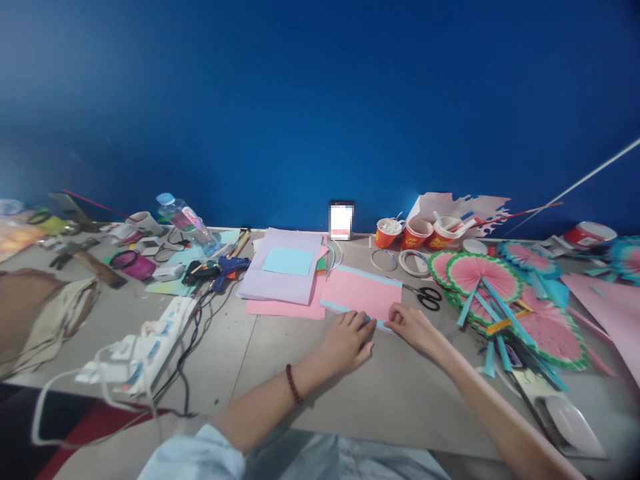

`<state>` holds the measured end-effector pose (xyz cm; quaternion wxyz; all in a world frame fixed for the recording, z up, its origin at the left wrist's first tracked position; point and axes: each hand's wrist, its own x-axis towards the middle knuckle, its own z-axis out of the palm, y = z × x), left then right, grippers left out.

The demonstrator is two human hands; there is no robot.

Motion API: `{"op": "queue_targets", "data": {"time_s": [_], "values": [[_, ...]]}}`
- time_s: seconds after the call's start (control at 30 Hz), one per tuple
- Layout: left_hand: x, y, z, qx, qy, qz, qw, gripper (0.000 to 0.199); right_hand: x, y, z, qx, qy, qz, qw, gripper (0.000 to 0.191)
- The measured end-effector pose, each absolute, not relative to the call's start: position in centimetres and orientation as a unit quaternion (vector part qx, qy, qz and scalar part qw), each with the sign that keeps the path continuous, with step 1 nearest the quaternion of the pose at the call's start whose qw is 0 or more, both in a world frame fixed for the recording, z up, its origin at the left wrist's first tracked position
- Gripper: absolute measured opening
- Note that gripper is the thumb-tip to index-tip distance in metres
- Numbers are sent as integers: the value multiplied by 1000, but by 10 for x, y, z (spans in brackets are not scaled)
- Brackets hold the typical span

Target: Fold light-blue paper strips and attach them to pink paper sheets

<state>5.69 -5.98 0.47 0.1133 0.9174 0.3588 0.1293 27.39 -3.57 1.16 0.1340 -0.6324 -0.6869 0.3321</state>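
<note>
A pink sheet (pixel 363 292) with light blue strips along its far and near edges lies on the table before me. My left hand (pixel 351 340), a beaded bracelet on its wrist, rests at the sheet's near edge with its fingers bent over the blue strip. At the near right corner, my right hand (pixel 411 325) has its fingers pressed together on the strip's end. Black-handled scissors (pixel 429 298) lie just right of the sheet. To the left is a lilac stack of paper (pixel 255 273) with a small light blue sheet (pixel 289 261) on top.
Pink and green paper fans (pixel 483 273) spread at the right, near red cups (pixel 417 233). A white power strip (pixel 163 347) with cables, a blue glue gun (pixel 230 270), a bottle (pixel 187 223) and a hammer (pixel 97 268) lie left. A blue wall (pixel 320 107) rises behind.
</note>
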Motion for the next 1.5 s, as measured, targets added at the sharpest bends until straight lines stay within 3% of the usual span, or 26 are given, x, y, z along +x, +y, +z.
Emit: {"op": "queue_targets", "data": {"time_s": [0.17, 0.63, 0.87, 1.1, 1.27, 1.5], "values": [[57, -60, 1, 917, 356, 140, 111, 48, 278, -38, 17, -623, -680, 365, 129, 7], [57, -60, 4, 918, 354, 139, 112, 49, 289, -40, 18, -671, -671, 298, 99, 18], [56, -59, 2, 919, 350, 146, 107, 48, 301, -48, 15, -643, -690, 307, 127, 8], [55, -57, 1, 913, 351, 159, 131, 46, 305, -72, 20, -573, -739, 318, 156, 30], [55, -54, -1, 911, 352, 171, 132, 44, 305, -78, 17, -537, -776, 279, 175, 20], [53, -49, 1, 909, 351, 186, 127, 30, 301, -73, 25, -538, -787, 216, 213, 24]]}}
